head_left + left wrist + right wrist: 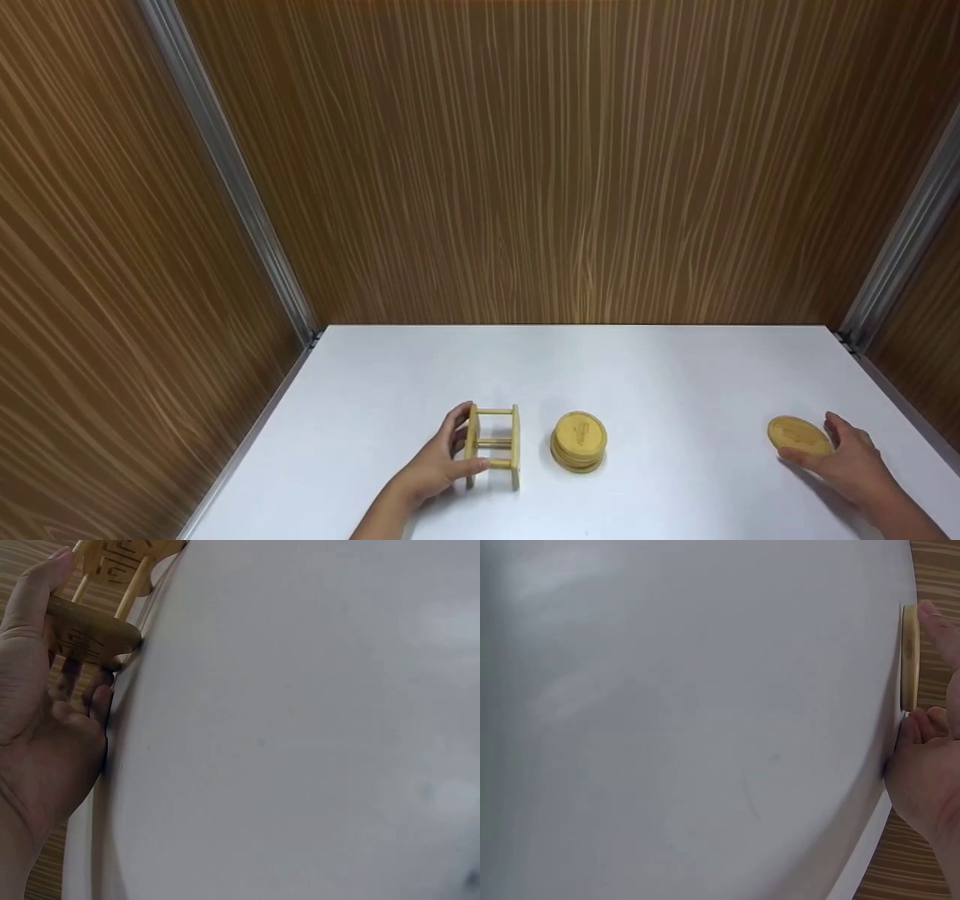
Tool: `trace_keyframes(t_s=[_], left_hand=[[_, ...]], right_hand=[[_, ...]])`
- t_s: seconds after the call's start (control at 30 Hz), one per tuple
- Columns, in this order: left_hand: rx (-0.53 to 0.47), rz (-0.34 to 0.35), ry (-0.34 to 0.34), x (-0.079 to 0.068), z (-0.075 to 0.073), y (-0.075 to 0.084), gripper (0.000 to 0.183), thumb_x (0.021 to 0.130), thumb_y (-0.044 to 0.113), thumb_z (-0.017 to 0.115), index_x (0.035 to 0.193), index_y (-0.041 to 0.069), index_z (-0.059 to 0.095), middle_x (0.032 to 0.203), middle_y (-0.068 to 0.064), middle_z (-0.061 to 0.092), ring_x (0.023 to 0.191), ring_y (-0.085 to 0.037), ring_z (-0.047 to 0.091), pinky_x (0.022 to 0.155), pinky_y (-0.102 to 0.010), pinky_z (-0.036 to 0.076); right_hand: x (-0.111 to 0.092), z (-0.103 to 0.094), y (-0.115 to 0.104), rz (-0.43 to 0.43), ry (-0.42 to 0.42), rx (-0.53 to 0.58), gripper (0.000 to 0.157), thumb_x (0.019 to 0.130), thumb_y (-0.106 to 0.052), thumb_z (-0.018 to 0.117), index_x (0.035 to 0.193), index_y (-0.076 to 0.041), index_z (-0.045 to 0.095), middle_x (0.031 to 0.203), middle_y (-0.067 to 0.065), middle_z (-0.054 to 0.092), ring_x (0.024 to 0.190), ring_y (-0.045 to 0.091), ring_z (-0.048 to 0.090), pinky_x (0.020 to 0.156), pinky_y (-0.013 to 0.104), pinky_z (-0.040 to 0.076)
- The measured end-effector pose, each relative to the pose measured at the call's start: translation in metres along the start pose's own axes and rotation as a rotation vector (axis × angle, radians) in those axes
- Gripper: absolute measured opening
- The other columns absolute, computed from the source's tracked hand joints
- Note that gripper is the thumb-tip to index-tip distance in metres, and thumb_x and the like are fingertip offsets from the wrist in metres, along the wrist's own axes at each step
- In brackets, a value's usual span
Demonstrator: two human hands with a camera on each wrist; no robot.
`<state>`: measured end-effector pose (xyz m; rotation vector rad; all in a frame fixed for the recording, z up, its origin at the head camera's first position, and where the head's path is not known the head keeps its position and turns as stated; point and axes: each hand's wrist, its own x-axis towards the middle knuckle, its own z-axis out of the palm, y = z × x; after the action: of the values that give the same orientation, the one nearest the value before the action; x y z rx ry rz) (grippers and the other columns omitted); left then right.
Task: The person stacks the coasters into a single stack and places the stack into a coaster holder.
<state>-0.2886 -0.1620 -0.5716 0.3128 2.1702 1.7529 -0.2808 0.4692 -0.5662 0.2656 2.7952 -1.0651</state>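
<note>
My left hand grips the left end panel of a small wooden coaster rack, with the thumb in front and the fingers behind. The rack's two panels are joined by thin dowels, and the left wrist view shows cut-out slots in the panels of the rack. Right of it stands a short stack of round wooden coasters, the top one bearing an engraved mark. Far to the right, my right hand holds a single round coaster by its edge between thumb and fingers. That coaster appears edge-on, close over the table, in the right wrist view.
A white table lies under everything. Behind it rises a wood-grain wall, with another wood-grain panel along the left. Metal posts stand at the corners.
</note>
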Motion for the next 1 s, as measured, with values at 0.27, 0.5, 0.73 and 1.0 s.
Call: trace_keyframes(t_s=[0.27,0.5,0.73,1.0], left_hand=[[0.007,0.001,0.004,0.001,0.002,0.001,0.118,0.089,0.036,0.091,0.175,0.022,0.01,0.184,-0.014,0.013,0.169,-0.043,0.023,0.14,-0.058,0.017],[0.012,-0.001,0.011,0.0,0.003,0.001,0.117,0.089,0.038,0.091,0.175,0.024,0.012,0.184,-0.013,0.014,0.168,-0.043,0.024,0.14,-0.06,0.018],[0.014,0.0,0.013,-0.001,0.002,0.001,0.117,0.09,0.037,0.09,0.175,0.022,0.011,0.184,-0.014,0.014,0.168,-0.044,0.024,0.14,-0.06,0.018],[0.014,0.008,0.009,-0.002,0.001,0.001,0.117,0.09,0.038,0.09,0.175,0.022,0.012,0.184,-0.013,0.014,0.168,-0.043,0.024,0.14,-0.058,0.018]], right_hand=[[0.002,0.002,0.003,-0.01,0.004,-0.08,0.129,0.096,-0.063,0.074,0.16,0.023,0.001,0.16,0.052,0.015,0.14,0.075,0.019,0.114,0.086,0.026],[0.005,0.003,0.004,-0.011,0.004,-0.081,0.128,0.094,-0.062,0.077,0.162,0.02,0.006,0.16,0.051,0.018,0.141,0.072,0.022,0.112,0.081,0.028],[0.007,0.003,0.007,0.028,-0.013,-0.057,0.137,0.088,-0.071,0.079,0.164,0.016,0.006,0.161,0.05,0.017,0.14,0.072,0.022,0.112,0.082,0.033],[0.01,0.002,0.009,0.056,-0.025,0.01,0.144,0.082,-0.068,0.086,0.166,0.013,0.002,0.164,0.049,0.013,0.147,0.07,0.024,0.12,0.081,0.031]])
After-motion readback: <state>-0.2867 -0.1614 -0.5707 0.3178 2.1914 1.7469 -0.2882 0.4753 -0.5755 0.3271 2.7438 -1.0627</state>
